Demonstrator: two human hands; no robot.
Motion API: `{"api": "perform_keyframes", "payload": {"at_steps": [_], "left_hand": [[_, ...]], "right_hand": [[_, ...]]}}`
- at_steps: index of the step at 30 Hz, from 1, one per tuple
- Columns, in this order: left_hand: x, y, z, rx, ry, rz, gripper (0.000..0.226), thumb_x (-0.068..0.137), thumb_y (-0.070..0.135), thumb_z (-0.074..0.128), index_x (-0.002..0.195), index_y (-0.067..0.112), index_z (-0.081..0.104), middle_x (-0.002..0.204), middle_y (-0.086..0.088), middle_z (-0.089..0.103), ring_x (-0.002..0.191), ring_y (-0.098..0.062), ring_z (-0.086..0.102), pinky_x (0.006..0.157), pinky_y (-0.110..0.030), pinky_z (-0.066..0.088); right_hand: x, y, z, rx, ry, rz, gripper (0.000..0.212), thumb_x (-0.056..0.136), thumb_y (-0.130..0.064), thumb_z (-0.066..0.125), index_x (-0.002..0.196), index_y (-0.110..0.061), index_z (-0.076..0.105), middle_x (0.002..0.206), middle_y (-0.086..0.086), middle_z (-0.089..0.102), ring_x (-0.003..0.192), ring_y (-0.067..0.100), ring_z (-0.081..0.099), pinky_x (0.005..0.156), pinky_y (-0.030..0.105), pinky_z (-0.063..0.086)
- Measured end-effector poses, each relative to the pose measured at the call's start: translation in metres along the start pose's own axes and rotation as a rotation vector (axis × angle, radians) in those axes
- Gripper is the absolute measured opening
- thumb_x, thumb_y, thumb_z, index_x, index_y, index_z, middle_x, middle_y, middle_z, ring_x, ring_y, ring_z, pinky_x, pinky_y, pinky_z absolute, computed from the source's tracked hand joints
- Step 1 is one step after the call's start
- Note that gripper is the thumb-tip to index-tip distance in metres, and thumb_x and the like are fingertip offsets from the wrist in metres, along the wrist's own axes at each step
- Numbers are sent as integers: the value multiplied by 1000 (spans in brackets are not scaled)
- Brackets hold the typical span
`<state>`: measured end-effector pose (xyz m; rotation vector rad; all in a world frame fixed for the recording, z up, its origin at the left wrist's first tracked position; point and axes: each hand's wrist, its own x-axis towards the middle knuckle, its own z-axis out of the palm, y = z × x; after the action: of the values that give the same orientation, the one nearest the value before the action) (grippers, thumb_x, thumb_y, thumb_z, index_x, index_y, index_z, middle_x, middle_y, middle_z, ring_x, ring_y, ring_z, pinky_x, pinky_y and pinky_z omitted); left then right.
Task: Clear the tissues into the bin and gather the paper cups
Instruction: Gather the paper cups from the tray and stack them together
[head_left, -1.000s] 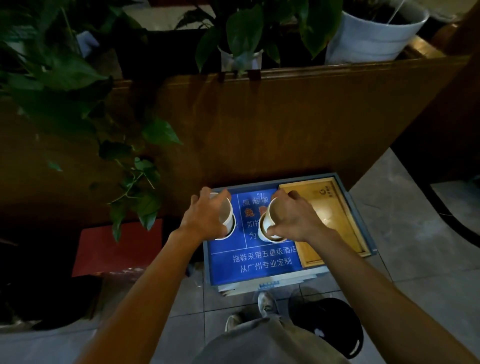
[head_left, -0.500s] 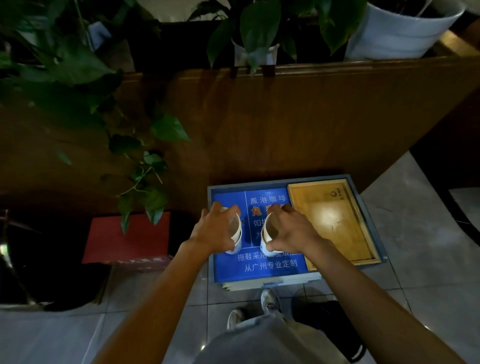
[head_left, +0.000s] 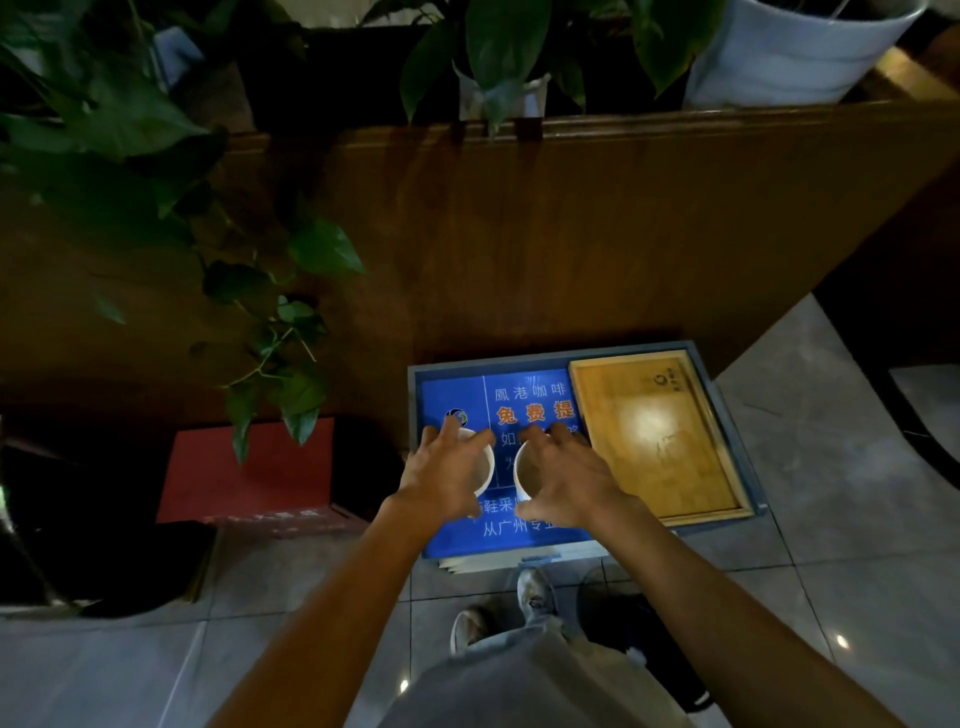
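Note:
Two white paper cups stand close together over a blue printed board (head_left: 452, 395) in a grey tray. My left hand (head_left: 441, 475) is wrapped around the left paper cup (head_left: 484, 470) from its left side. My right hand (head_left: 566, 480) grips the right paper cup (head_left: 524, 475) from its right side. Both cup mouths face up and slightly toward each other, a narrow gap between them. No tissues are in sight. A dark round bin (head_left: 639, 644) sits on the floor by my feet, mostly hidden by my right arm.
A wooden box (head_left: 654, 431) lies in the right half of the grey tray (head_left: 727, 415). A brown wooden partition (head_left: 545, 234) rises behind, with potted plants on top. A red box (head_left: 249, 473) stands to the left. Grey tiled floor (head_left: 841, 519) lies to the right.
Both hands have brought the two cups nearer each other and toward me across the blue board. The view has shifted, so the tray sits lower in the frame.

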<state>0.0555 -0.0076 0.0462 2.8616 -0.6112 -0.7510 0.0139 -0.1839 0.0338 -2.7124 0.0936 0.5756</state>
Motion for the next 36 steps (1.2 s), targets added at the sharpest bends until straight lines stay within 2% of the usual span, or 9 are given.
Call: {"api": "perform_keyframes", "payload": {"at_steps": [4,7,11,13,15,19,25,30,36], "left_hand": [[3,0,3,-11,3,-5,101,59,38,90,137,44,26,147,-3,26,135,-37,33,96,-52,53],[2,0,2,-10,-10,-14,109,61,42,88,143,46,17,154,-3,16,141,-39,24,100,-57,48],[-3,2,-3,12,-7,-7,123,60,48,87,147,51,0,160,-5,-3,147,-42,6,102,-64,42],[-8,2,-7,17,13,3,119,63,45,87,149,48,5,160,-5,2,145,-41,13,102,-60,45],[-11,3,-8,20,12,11,106,66,40,86,148,43,19,155,-4,16,140,-38,27,98,-54,51],[-18,4,-4,26,32,-27,91,69,36,84,143,40,32,146,-3,28,131,-35,37,92,-50,56],[-18,6,-2,-22,33,-111,86,70,35,83,140,39,33,146,-1,29,130,-35,39,89,-47,57],[-13,7,-7,-32,-38,-135,92,69,34,85,142,38,29,148,-3,26,130,-41,38,90,-49,57],[-5,5,-15,-40,-58,-140,90,70,33,83,142,39,29,145,-5,29,129,-40,39,90,-48,56]], "right_hand": [[-2,0,0,-7,2,10,103,55,-55,78,139,-34,22,137,7,38,127,33,41,94,46,50],[-4,-2,-1,-38,-27,8,119,56,-57,80,147,-35,7,152,12,21,140,37,22,110,52,35],[-8,-1,-2,-63,-37,-27,127,57,-43,86,147,-43,-4,159,11,-1,146,41,0,113,56,23],[-9,1,-4,-71,-50,-47,120,60,-32,86,147,-42,5,158,8,4,144,41,7,110,55,33],[-9,2,-8,-99,-58,-59,109,61,-26,85,146,-38,18,152,9,20,137,40,25,99,50,47],[-7,1,-15,-118,-10,-53,101,58,-34,87,141,-32,29,142,11,38,126,39,44,89,47,53],[3,-1,-23,-142,-47,-19,99,60,-41,87,139,-24,30,137,15,43,118,39,52,88,47,54],[11,0,-19,-125,-68,-50,102,60,-37,87,140,-19,27,142,10,38,125,36,45,88,45,52],[24,6,-29,-90,-71,-99,101,55,-37,89,136,-27,29,138,9,43,120,36,50,90,45,52]]}}
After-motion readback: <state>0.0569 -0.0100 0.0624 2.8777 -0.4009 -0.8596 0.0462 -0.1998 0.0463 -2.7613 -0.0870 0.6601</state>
